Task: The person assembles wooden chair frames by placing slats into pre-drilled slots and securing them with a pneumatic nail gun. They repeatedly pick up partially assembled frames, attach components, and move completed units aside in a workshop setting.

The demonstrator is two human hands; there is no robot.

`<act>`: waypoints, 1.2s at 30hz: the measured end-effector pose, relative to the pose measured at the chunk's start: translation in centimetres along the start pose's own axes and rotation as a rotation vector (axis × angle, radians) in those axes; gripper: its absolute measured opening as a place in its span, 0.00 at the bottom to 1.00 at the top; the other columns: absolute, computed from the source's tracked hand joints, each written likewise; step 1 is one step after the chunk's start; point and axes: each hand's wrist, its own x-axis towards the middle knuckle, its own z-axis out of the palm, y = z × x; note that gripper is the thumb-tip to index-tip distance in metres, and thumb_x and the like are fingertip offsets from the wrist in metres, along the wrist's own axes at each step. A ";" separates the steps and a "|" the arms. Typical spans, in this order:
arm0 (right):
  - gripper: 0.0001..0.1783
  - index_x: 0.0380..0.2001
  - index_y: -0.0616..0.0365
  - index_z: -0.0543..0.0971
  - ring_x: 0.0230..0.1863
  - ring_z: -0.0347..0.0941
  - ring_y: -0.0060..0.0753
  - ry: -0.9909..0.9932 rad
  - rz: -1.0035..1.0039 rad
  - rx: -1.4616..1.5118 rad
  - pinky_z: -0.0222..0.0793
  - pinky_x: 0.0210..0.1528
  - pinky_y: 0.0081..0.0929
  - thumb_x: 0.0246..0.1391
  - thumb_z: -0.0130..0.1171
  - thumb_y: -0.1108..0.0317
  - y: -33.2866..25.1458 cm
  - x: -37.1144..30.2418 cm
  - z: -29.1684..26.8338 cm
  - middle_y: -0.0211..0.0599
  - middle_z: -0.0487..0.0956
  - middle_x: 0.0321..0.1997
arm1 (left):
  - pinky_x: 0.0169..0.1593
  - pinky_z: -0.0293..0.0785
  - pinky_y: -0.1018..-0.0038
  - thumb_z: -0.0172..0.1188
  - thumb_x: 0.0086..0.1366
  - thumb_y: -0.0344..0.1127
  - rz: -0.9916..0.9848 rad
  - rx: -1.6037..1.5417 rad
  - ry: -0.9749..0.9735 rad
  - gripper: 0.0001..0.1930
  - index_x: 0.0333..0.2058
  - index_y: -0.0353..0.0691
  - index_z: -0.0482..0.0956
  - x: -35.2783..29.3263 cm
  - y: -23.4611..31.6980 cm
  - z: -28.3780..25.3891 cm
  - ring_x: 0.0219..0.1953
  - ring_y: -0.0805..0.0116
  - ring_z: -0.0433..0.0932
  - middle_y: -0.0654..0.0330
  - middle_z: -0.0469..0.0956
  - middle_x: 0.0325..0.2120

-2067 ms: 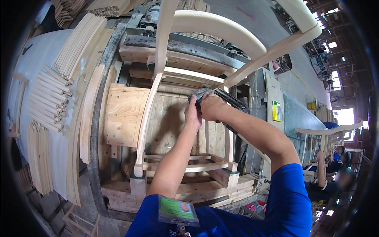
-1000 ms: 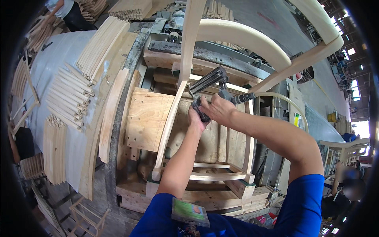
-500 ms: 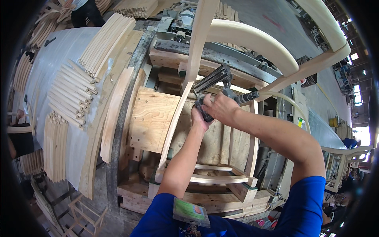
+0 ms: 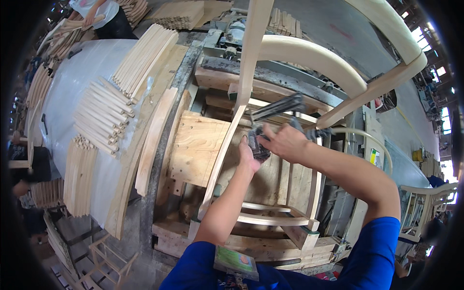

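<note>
Over the opening of a light wooden chair frame [image 4: 223,162], both my hands are at a black air nail gun [image 4: 280,107] with a long, slim magazine. My left hand [image 4: 248,157] is closed around the dark lower end of the tool, thumb upright along it. My right hand [image 4: 290,143] is wrapped around the handle from the right, its fingers bent towards the left hand. Motion blurs the tool, and my fingers hide part of its body. The chair's curved rail [image 4: 314,53] and tall post [image 4: 251,53] rise beyond my hands.
The chair frame sits in a wooden-lined press [image 4: 193,235] with a plywood board [image 4: 199,145] inside. Left stands a table [image 4: 63,87] with stacked slats [image 4: 147,58] and rods [image 4: 104,116]. A pale hose [image 4: 372,135] curves right. Another person [image 4: 108,17] stands far left.
My view has turned slightly, so the scene sits farther right and lower. The nail gun's magazine has tilted closer to horizontal. Both hands remain on the tool.
</note>
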 end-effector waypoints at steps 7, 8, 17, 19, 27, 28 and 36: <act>0.40 0.74 0.66 0.57 0.38 0.84 0.33 0.005 0.347 1.889 0.83 0.39 0.32 0.61 0.59 0.76 -4.6 -7.8 0.1 0.56 0.80 0.52 | 0.56 0.76 0.60 0.48 0.74 0.66 -0.014 0.401 -0.138 0.34 0.62 0.43 0.74 -12.9 -8.4 -7.6 0.52 0.62 0.80 0.55 0.81 0.50; 0.35 0.72 0.67 0.59 0.34 0.84 0.31 -0.100 0.453 2.242 0.86 0.37 0.33 0.64 0.54 0.73 -5.9 -7.9 1.6 0.52 0.80 0.51 | 0.55 0.78 0.62 0.52 0.74 0.64 -0.071 0.450 -0.180 0.33 0.63 0.42 0.73 -15.0 -9.4 -8.1 0.51 0.64 0.81 0.56 0.81 0.50; 0.22 0.63 0.68 0.63 0.27 0.80 0.36 -0.363 0.391 3.487 0.85 0.31 0.34 0.74 0.44 0.64 -16.2 -2.3 8.1 0.74 0.77 0.53 | 0.42 0.84 0.67 0.64 0.68 0.40 0.115 0.027 0.160 0.12 0.45 0.41 0.79 -23.8 -7.6 -11.2 0.37 0.71 0.82 0.64 0.81 0.37; 0.22 0.63 0.67 0.63 0.28 0.80 0.36 -0.455 0.360 3.488 0.85 0.31 0.34 0.75 0.44 0.63 -16.7 -1.2 8.5 0.74 0.77 0.53 | 0.40 0.83 0.68 0.64 0.68 0.39 0.122 0.028 0.168 0.11 0.44 0.43 0.79 -24.6 -7.1 -10.7 0.35 0.72 0.81 0.65 0.80 0.35; 0.22 0.64 0.64 0.65 0.28 0.79 0.35 -0.618 0.413 3.522 0.83 0.30 0.36 0.76 0.42 0.62 -17.1 -0.5 8.9 0.71 0.78 0.54 | 0.36 0.77 0.73 0.62 0.68 0.38 0.100 0.055 0.227 0.08 0.41 0.44 0.78 -25.4 -6.5 -9.7 0.33 0.76 0.77 0.68 0.76 0.32; 0.22 0.64 0.64 0.65 0.28 0.79 0.35 -0.589 0.386 3.505 0.82 0.31 0.36 0.76 0.42 0.61 -17.0 -0.7 8.5 0.70 0.78 0.54 | 0.35 0.76 0.73 0.61 0.68 0.39 0.109 0.054 0.230 0.08 0.41 0.44 0.77 -25.6 -6.6 -9.7 0.32 0.75 0.76 0.68 0.76 0.32; 0.24 0.65 0.67 0.65 0.29 0.78 0.35 -0.532 0.312 3.540 0.82 0.35 0.36 0.75 0.46 0.62 -17.3 -2.0 8.4 0.68 0.78 0.53 | 0.33 0.78 0.71 0.59 0.68 0.39 0.094 0.152 0.259 0.08 0.41 0.42 0.76 -26.2 -6.8 -9.0 0.31 0.75 0.77 0.64 0.75 0.31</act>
